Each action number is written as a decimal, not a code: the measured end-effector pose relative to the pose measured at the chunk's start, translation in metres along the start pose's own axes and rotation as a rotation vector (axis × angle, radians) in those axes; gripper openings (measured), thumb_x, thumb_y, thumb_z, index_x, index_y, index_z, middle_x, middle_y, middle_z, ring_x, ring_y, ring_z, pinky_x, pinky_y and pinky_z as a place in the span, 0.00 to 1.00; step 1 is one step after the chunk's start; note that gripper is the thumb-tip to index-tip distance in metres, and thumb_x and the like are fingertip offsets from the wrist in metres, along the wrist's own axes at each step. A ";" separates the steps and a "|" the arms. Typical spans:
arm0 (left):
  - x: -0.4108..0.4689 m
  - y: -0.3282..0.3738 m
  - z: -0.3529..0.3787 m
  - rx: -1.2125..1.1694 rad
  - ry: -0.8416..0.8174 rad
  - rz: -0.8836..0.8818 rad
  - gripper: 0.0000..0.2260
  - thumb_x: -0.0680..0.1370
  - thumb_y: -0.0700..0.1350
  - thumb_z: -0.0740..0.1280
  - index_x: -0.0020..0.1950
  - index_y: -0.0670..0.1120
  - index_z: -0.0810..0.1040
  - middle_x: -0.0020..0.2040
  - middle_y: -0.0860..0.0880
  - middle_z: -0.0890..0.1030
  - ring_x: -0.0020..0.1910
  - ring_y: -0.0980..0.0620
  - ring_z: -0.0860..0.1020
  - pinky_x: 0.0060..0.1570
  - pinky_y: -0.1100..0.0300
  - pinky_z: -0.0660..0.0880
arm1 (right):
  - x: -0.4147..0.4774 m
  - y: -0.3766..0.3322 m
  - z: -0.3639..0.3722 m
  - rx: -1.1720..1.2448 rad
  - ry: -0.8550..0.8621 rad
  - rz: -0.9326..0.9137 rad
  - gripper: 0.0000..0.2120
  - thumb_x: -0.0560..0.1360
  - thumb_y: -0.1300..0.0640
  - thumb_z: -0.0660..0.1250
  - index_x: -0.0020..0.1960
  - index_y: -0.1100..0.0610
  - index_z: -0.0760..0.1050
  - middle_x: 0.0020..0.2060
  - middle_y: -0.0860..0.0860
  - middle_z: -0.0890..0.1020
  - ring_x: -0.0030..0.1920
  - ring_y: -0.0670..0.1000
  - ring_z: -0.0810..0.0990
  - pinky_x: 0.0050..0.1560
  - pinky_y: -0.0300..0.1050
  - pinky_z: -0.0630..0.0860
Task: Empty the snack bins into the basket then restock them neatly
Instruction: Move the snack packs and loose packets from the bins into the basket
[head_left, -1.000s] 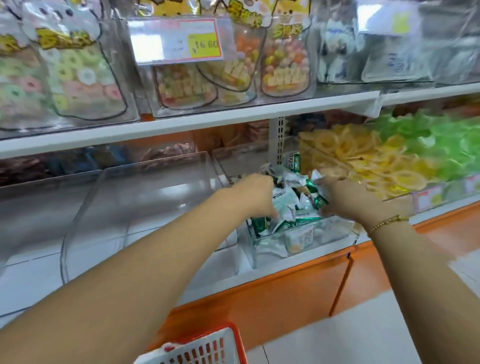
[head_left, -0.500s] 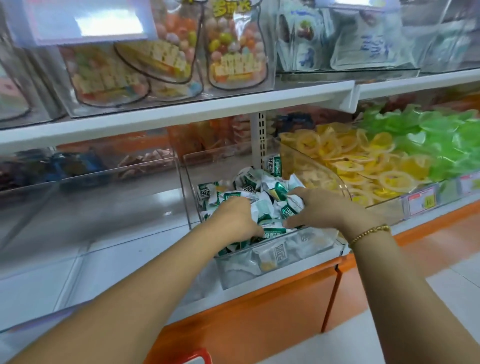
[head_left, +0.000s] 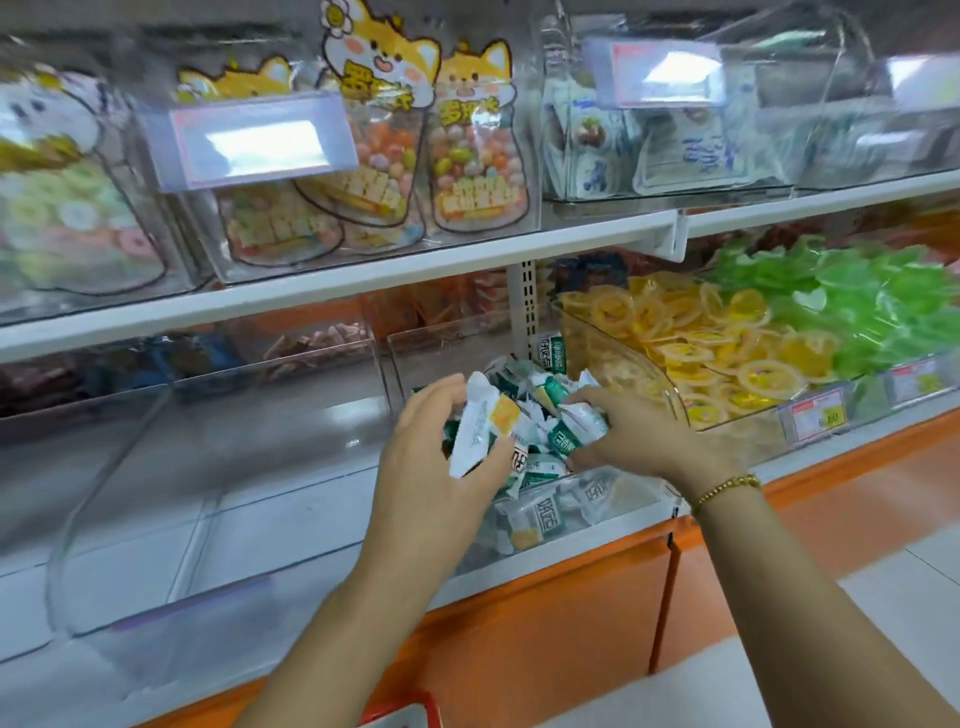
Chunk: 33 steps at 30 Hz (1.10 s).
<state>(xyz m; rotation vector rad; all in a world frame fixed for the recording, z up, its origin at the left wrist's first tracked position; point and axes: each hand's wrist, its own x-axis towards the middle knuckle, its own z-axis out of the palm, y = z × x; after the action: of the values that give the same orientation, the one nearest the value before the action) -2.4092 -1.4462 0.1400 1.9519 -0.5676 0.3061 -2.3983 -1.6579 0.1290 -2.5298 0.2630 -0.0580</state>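
Note:
A clear plastic snack bin (head_left: 613, 512) on the lower shelf holds a heap of small green-and-white snack packets (head_left: 540, 410). My left hand (head_left: 436, 457) grips a bunch of these packets at the heap's left side, one white packet with a yellow patch sticking up between thumb and fingers. My right hand (head_left: 639, 434), a gold bracelet on its wrist, curls round packets at the heap's right side. A red corner of the basket (head_left: 402, 714) shows at the bottom edge, below my left forearm.
An empty clear bin (head_left: 223, 467) stands left of the snack bin. To the right are bins of yellow ring sweets (head_left: 727, 353) and green sweets (head_left: 872, 296). The upper shelf (head_left: 363, 280) carries bagged candy. An orange cabinet front (head_left: 545, 639) runs below.
Both hands have gathered packets and lifted them a little out of the heap; the left now shows a white packet raised. The view has tilted up and the basket corner is back in sight.

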 end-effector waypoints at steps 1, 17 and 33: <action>-0.008 0.003 -0.005 -0.048 0.029 -0.009 0.17 0.73 0.48 0.71 0.56 0.65 0.71 0.60 0.62 0.74 0.57 0.62 0.74 0.56 0.55 0.76 | -0.004 -0.001 0.001 0.053 0.039 -0.023 0.30 0.70 0.54 0.74 0.68 0.46 0.66 0.68 0.52 0.70 0.54 0.56 0.78 0.47 0.46 0.75; -0.178 -0.092 -0.109 0.078 0.143 -0.560 0.18 0.73 0.48 0.73 0.59 0.59 0.71 0.58 0.58 0.76 0.55 0.53 0.75 0.54 0.50 0.75 | -0.102 -0.096 0.134 -0.016 -0.499 -0.409 0.26 0.69 0.55 0.75 0.62 0.43 0.68 0.55 0.49 0.76 0.49 0.52 0.78 0.46 0.48 0.77; -0.232 -0.180 -0.115 0.280 -0.188 -0.732 0.09 0.81 0.44 0.61 0.58 0.47 0.77 0.48 0.54 0.79 0.39 0.64 0.74 0.37 0.77 0.68 | -0.128 -0.129 0.245 -0.421 -0.832 -0.466 0.20 0.76 0.51 0.68 0.65 0.55 0.70 0.59 0.53 0.76 0.58 0.53 0.75 0.58 0.46 0.72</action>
<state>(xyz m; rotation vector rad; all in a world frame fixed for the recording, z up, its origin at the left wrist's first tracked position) -2.5101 -1.2208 -0.0554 2.3253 0.1077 -0.2766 -2.4765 -1.3920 0.0022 -2.7042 -0.7054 0.9268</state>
